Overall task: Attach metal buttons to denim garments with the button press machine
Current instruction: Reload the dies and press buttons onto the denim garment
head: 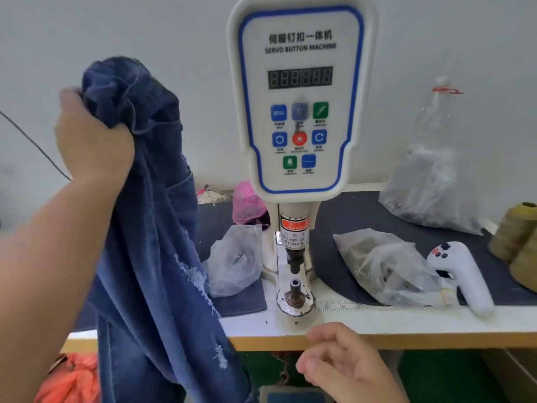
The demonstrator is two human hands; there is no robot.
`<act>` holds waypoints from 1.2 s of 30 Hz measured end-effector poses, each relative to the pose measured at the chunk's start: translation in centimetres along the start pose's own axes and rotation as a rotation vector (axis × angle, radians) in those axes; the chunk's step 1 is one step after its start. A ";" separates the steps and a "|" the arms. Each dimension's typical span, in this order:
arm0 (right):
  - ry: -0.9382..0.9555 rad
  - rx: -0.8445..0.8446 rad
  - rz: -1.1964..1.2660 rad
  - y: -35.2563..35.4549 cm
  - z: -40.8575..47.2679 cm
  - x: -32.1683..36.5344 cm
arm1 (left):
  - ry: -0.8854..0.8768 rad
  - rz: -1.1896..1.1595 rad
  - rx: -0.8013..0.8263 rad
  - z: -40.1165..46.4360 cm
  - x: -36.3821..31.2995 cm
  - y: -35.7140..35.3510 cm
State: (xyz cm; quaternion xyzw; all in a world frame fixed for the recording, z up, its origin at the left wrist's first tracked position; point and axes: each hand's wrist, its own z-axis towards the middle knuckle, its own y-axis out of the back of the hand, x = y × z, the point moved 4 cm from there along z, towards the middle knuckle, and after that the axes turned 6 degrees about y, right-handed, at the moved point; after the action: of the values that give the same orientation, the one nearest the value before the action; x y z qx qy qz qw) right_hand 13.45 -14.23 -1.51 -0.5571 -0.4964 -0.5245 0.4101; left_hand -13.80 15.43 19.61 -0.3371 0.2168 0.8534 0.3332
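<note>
Left hand (pixel 93 135): raised at upper left, fingers clenched tight round a bunched end of the denim garment (pixel 151 228).
Denim garment: dark blue, frayed in patches, hanging from the fist down past the table edge (pixel 436 341), left of the press.
Right hand (pixel 345 362): low at the table's front edge, fingers loosely curled, nothing held.
Button press machine (pixel 299 97): upright at centre, white panel edged in blue, labelled "SERVO BUTTON MACHINE", display dark.
Lower die (pixel 295 289): bare post beneath the punch, apart from the garment.
Clear plastic bags (pixel 235 263): on the dark mat to either side of the column.
White handheld tool (pixel 465 274): lying right of the bags.
Thread cones (pixel 517 237): far right edge.
</note>
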 end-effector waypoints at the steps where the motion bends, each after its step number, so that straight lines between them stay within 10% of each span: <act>1: 0.005 -0.013 0.006 0.2 0.1 -0.2 | 0.020 0.050 0.059 -1.0 -0.3 -0.8; 8: 0.059 -0.032 -0.199 3.9 1.0 0.5 | 0.055 0.673 0.591 -12.3 6.0 -6.0; 14: 0.276 -0.368 -0.834 12.4 5.6 2.4 | -0.427 0.474 0.426 -18.1 5.5 -5.6; 19: 0.127 -0.382 -1.346 15.9 9.9 -0.3 | -0.530 0.640 0.894 -22.2 5.7 -6.3; 30: 0.202 -0.568 -1.391 14.7 9.8 -1.3 | -0.257 0.687 1.213 -22.5 6.1 -8.6; 36: 0.238 -0.611 -1.302 14.7 9.5 -1.1 | -0.262 0.832 1.011 -21.9 6.0 -8.8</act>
State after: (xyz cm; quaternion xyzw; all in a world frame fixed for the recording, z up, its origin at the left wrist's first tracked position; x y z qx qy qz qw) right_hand 29.63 -7.54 -2.72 -0.1778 -0.5106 -0.8343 -0.1077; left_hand -1.39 11.00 -0.83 0.0787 0.6598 0.7382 0.1168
